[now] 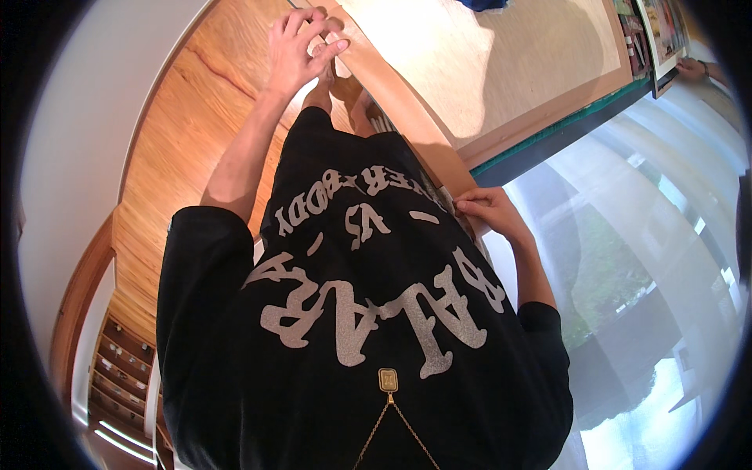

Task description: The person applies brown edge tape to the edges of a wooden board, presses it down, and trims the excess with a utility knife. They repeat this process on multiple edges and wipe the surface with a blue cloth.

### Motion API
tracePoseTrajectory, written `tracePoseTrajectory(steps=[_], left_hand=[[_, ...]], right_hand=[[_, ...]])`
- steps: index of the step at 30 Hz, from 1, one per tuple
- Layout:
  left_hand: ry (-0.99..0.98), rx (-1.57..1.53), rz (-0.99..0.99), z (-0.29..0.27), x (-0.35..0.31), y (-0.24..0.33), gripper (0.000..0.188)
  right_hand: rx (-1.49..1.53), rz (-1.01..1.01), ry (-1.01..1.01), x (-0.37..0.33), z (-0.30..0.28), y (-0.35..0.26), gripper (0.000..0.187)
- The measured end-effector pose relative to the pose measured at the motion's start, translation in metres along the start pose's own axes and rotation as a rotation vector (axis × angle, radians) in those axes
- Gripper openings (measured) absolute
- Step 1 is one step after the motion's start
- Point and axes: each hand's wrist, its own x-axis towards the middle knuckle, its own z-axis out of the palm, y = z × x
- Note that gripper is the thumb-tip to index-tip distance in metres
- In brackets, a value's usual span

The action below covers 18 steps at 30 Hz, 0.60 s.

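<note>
A long brown paper-like strip [392, 82] runs along the near edge of a pale wooden board [439, 47]. Close to the strip's far left end is my left hand [296, 51], its fingers bent and apart, the thumb beside the strip's edge; nothing shows in it. My right hand [495, 211], at the strip's near right end, has thumb and index finger pinched on its edge. The exact contact there is partly hidden by the fingers and my black shirt [368, 266].
Brown bands [548, 110] border the board, above green cloth [564, 125]. A blue item [484, 4] lies at the top. Framed pictures [666, 31] stand far right, near another person's hand [691, 69]. A glossy surface [627, 258] spans the right; a wood-grain surface [188, 117], the left.
</note>
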Motion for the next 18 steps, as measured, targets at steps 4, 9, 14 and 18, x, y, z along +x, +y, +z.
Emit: tracePoseTrajectory(steps=[4,9,14,18], left_hand=[[-0.232,0.095,0.206,-0.035,0.044,0.004,0.036],[-0.525,-0.083,0.288,-0.046,0.081,-0.007,0.037],[-0.628,-0.126,0.443,-0.047,0.104,0.006,0.02],[-0.609,-0.234,0.476,-0.036,0.103,0.003,0.017]], right_hand=[[0.022,0.022,0.011,0.008,0.008,0.001,0.027],[0.067,-0.01,0.0,0.013,0.012,0.011,0.026],[0.018,0.007,0.009,0.015,0.014,0.007,0.026],[0.0,0.008,0.014,0.017,0.013,0.009,0.027]])
